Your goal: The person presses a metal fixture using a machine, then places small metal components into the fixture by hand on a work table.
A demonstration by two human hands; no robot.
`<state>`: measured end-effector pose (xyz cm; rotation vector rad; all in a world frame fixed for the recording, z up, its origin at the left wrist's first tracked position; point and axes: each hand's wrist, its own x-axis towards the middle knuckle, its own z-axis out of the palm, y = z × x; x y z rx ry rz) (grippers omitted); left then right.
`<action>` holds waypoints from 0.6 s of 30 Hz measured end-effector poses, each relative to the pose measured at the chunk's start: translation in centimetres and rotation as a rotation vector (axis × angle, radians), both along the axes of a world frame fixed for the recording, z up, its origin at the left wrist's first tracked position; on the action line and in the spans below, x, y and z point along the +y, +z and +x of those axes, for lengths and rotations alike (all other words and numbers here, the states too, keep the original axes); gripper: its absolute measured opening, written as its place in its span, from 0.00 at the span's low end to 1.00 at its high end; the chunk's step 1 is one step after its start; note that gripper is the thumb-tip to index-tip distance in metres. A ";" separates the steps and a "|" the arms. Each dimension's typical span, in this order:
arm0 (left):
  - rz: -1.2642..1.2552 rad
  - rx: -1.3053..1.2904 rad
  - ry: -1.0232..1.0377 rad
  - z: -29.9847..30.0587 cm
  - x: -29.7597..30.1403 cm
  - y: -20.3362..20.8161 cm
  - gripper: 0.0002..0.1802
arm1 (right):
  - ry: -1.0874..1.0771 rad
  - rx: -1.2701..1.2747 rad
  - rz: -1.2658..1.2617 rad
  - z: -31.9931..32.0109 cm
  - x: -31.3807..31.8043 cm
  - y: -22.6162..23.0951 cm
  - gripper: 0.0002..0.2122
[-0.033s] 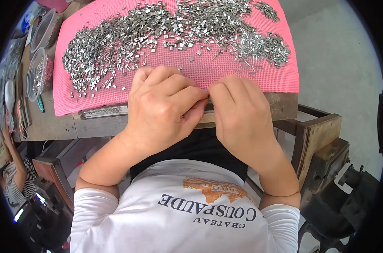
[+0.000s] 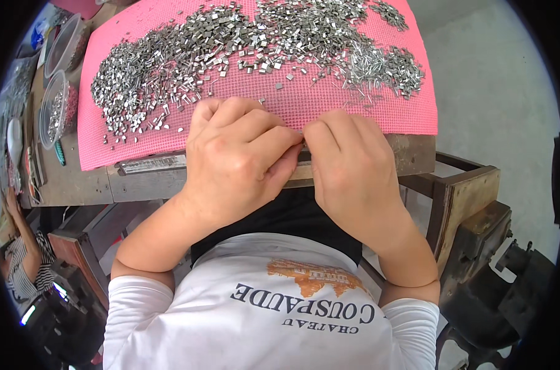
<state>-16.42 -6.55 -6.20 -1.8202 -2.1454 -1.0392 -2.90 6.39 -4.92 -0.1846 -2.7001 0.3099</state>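
Fingertips (image 2: 296, 137) of the left hand (image 2: 230, 154) come up against those of the right hand (image 2: 354, 160) in the head view, just off the near edge of the mat (image 2: 409, 117) and above the lip of the table (image 2: 415, 154). Both elbows are bent and set wide, so the forearms slant inward, backs of the hands up. The left fingers are curled in with thumb and forefinger drawn to a close pinch; the right fingers are folded downward, bunched together, their thumb hidden. Something tiny and dark shows where they meet, but I cannot tell what it is or which hand has hold of it. Metal bits (image 2: 218, 34) lie beyond the knuckles, heaped in a broad arc over the far part of the mat: shiny grey, mostly small flat squares and short blocks, with thin pins (image 2: 366, 66) toward the right and a few loose pieces nearer the hands. The mat is pink, with a fine woven-looking grid; the table is worn, greyish-brown wood. On the left stand two clear plastic tubs (image 2: 58, 52), rounded, the nearer holding small silvery pieces. The shirt (image 2: 243, 327) is soft white cloth, creased, with a print.
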 end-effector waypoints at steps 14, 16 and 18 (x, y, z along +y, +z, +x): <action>-0.039 -0.022 0.035 0.2 0.0 -0.4 0.13 | 0.006 0.021 -0.237 0.9 1.9 0.0 0.05; -0.036 -0.027 0.037 0.2 -0.1 -0.5 0.14 | -0.003 0.013 -0.265 0.8 2.0 -0.1 0.05; -0.032 -0.032 0.038 0.2 -0.2 -0.6 0.15 | 0.017 0.036 -0.317 0.8 2.1 -0.1 0.06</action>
